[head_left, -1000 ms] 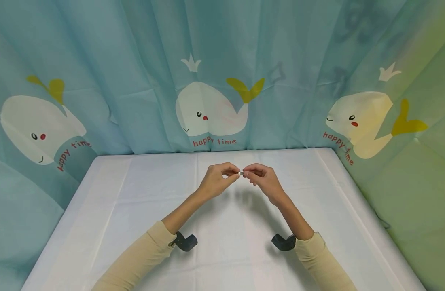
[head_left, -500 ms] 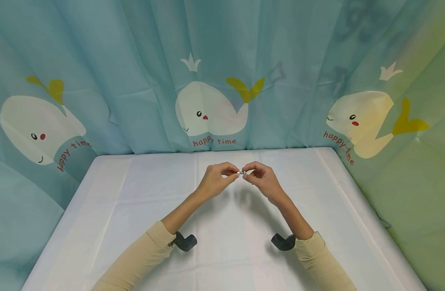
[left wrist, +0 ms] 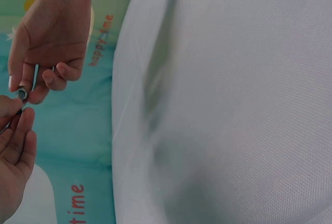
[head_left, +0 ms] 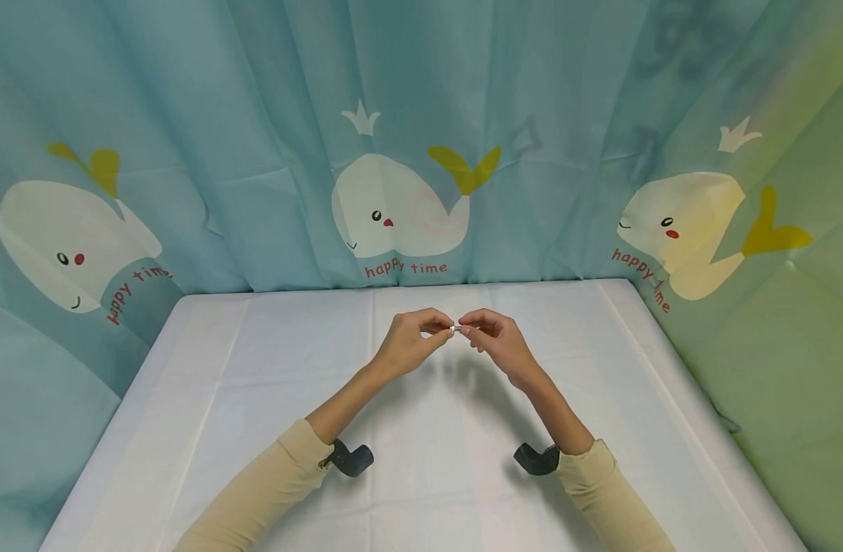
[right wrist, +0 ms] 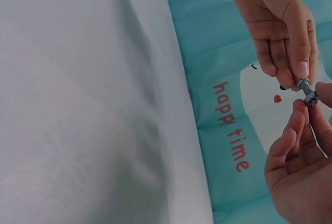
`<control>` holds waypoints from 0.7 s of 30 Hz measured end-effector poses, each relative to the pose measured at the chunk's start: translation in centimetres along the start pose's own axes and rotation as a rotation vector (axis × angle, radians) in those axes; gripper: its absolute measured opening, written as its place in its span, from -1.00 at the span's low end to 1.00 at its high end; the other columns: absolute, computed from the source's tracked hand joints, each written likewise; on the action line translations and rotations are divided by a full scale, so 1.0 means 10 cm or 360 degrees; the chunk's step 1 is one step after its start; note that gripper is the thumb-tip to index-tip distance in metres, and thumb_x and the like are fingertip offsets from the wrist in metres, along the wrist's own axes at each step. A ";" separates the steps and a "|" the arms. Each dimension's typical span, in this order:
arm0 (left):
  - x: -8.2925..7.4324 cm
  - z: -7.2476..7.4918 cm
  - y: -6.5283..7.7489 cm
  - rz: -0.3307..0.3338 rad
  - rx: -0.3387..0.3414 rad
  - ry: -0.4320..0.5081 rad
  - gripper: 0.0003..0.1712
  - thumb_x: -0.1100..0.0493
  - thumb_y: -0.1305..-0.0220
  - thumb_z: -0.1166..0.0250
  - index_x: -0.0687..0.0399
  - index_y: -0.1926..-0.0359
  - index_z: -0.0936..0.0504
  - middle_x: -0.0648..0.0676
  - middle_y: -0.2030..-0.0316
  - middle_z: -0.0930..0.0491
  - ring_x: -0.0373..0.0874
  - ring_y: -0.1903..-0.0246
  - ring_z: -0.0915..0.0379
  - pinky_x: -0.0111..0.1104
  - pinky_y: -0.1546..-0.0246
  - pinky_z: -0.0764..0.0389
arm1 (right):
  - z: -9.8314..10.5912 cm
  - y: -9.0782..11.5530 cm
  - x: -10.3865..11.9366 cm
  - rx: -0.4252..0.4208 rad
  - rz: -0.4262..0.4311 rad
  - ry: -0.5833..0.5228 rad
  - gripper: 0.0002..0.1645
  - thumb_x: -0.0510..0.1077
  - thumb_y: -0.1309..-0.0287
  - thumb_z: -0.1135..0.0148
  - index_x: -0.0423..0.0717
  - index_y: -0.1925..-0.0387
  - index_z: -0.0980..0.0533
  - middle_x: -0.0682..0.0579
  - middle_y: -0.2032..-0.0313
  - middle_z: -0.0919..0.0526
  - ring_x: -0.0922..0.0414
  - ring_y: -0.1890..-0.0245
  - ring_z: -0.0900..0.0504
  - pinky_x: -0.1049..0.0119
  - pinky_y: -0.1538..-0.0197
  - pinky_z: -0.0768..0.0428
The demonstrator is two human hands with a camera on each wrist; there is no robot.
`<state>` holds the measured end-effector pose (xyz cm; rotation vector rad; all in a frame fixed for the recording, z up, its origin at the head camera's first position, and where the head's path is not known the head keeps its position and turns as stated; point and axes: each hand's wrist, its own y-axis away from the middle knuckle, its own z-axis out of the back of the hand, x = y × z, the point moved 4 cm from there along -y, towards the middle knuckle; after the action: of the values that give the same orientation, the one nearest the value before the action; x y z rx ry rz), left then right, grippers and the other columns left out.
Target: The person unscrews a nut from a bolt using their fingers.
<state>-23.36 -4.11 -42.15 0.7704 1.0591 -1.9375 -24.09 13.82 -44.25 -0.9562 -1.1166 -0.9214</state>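
Observation:
A small silver bolt (right wrist: pixel 306 88) with a visible thread is held in the air between both hands, above the far part of the table. My left hand (head_left: pixel 409 340) pinches one end of it between thumb and fingertips. At the other end sits a hexagonal nut (right wrist: pixel 311 99). My right hand (head_left: pixel 499 343) has its thumb and index fingertip on either side of that nut, with the other fingers loosely bent. The fingertips partly cover both ends of the bolt.
Under the hands lies a white-covered table (head_left: pixel 311 452). Blue-green curtains (head_left: pixel 256 146) printed with whales hang behind its far edge and along the sides. A dark curved wrist mount (head_left: pixel 352 460) protrudes at the left cuff, and another mount (head_left: pixel 536 460) at the right.
Half a second ago the right fingers were spread wider and exposed more of the nut; now they have closed in on it. The left hand stays in place with the bolt.

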 end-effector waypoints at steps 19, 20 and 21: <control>-0.03 0.00 0.01 -0.0006 0.0003 0.0006 -0.91 0.33 -0.26 -0.39 0.19 0.21 -0.73 0.02 0.29 -0.73 -0.16 0.27 -0.68 -0.36 0.20 -0.65 | 0.02 0.02 0.03 -0.0002 0.0029 0.0000 -0.78 -0.33 -0.24 -0.30 -0.32 0.09 -0.60 -0.21 0.24 -0.60 0.12 0.39 -0.55 0.35 0.34 -0.47; -0.03 0.00 0.01 -0.0006 0.0004 0.0005 -0.91 0.32 -0.26 -0.39 0.19 0.21 -0.73 0.02 0.29 -0.73 -0.16 0.27 -0.68 -0.36 0.20 -0.65 | 0.02 0.02 0.03 -0.0001 0.0031 0.0001 -0.79 -0.34 -0.23 -0.29 -0.32 0.09 -0.60 -0.19 0.25 -0.61 0.12 0.39 -0.55 0.35 0.34 -0.47; -0.03 0.01 0.01 -0.0005 0.0004 0.0003 -0.91 0.32 -0.26 -0.39 0.19 0.21 -0.73 0.02 0.29 -0.73 -0.16 0.27 -0.68 -0.36 0.20 -0.65 | 0.02 0.03 0.03 0.0002 0.0034 -0.0002 -0.79 -0.35 -0.23 -0.29 -0.33 0.09 -0.59 -0.17 0.26 -0.61 0.12 0.39 -0.55 0.35 0.34 -0.47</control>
<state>-23.11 -4.08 -41.89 0.7728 1.0597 -1.9416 -23.82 14.02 -43.93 -0.9664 -1.1061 -0.9029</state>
